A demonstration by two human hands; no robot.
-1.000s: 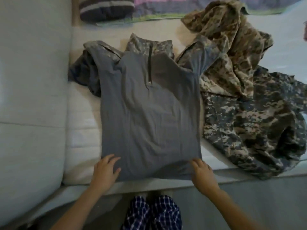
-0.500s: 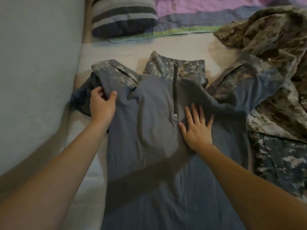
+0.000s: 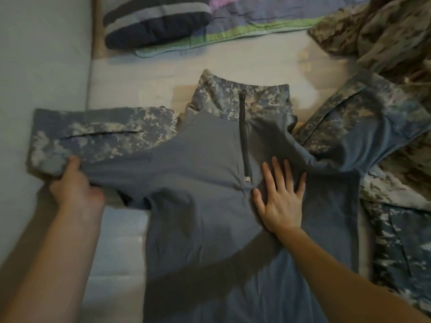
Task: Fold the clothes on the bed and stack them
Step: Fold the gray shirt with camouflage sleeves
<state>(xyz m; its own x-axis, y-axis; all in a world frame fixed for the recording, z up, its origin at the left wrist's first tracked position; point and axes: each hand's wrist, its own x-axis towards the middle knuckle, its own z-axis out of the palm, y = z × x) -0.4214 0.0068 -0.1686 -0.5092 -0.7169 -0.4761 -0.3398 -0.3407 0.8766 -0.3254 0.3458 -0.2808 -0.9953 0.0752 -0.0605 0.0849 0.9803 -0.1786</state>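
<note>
- Since half a second ago the left-side sleeve [image 3: 105, 138] has gone from bunched at the shoulder to drawn out straight toward the pale wall [image 3: 42, 54], and my left hand [image 3: 74, 185] has travelled out with it
- My left hand grips that sleeve near its open end, thumb on top of the cloth and the other fingers hidden under it; the hand is blurred
- My right hand [image 3: 282, 201] lies flat on the chest of the grey shirt [image 3: 210, 183], fingers straight and spread, pressing the cloth down just right of the zip [image 3: 245, 141] and clasping nothing
- That shirt lies front up in the middle of the bed [image 3: 144, 73], its camouflage collar [image 3: 233, 99] pointing away from me and its hem out of view below
- Its right-side sleeve [image 3: 363, 131] is crumpled and rests on the camouflage clothes [image 3: 401, 241] heaped beside it, which touch the shirt's right edge
- At the far end, apart from the shirt, sit a striped pillow [image 3: 156, 22] and a coloured blanket [image 3: 256, 17]
</note>
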